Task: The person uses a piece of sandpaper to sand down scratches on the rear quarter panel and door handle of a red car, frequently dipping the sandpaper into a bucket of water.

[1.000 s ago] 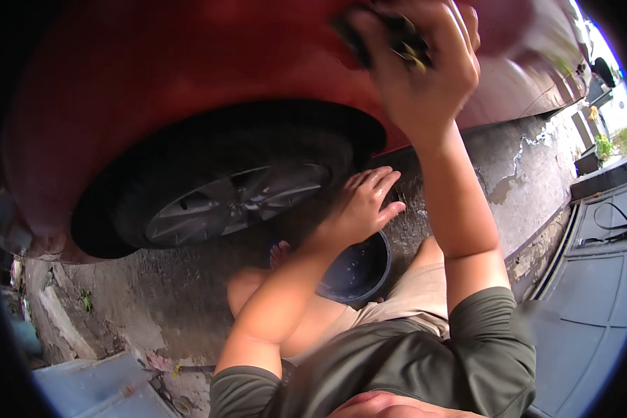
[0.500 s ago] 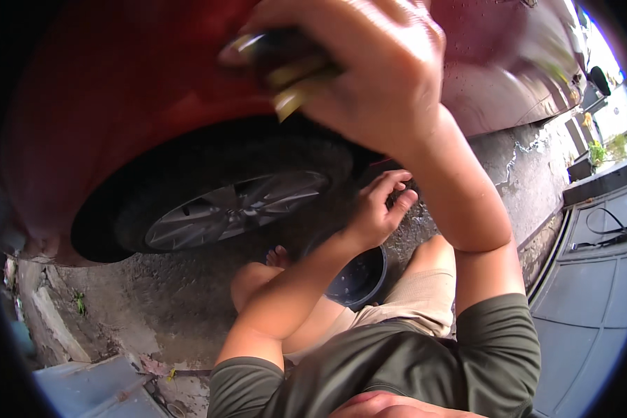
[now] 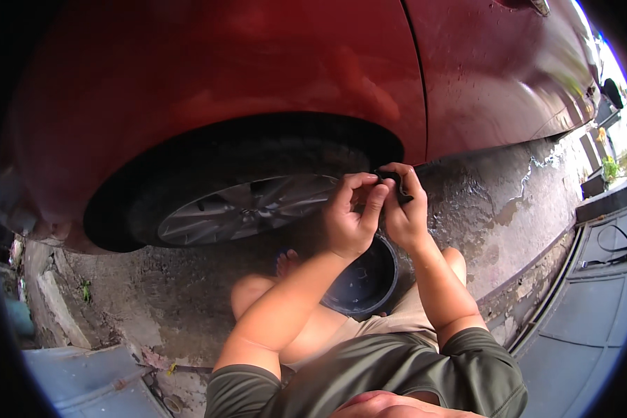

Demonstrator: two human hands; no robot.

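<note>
My left hand [image 3: 353, 217] and my right hand [image 3: 407, 209] meet in front of the car wheel's right side, above a dark bucket [image 3: 367, 279]. Between their fingertips is a small dark sponge [image 3: 399, 187], mostly covered by the fingers. My right hand is closed around it, with the fingers bent over its top. The thumb and fingers of my left hand pinch at its left edge. Just behind the hands are the black tyre [image 3: 258, 155] and the grey spoked rim [image 3: 247, 209] of a red car [image 3: 258, 63].
The bucket stands on the ground between my legs. Wet, patchy concrete [image 3: 494, 202] runs along the car to the right. Grey metal panels [image 3: 578, 306] border the right side, and another pale panel [image 3: 94, 380] lies at the lower left. My bare foot [image 3: 285, 263] is near the wheel.
My right hand has come down from the red body panel with the sponge, toward me. My left hand has shifted slightly left and closed on the sponge beside it.
</note>
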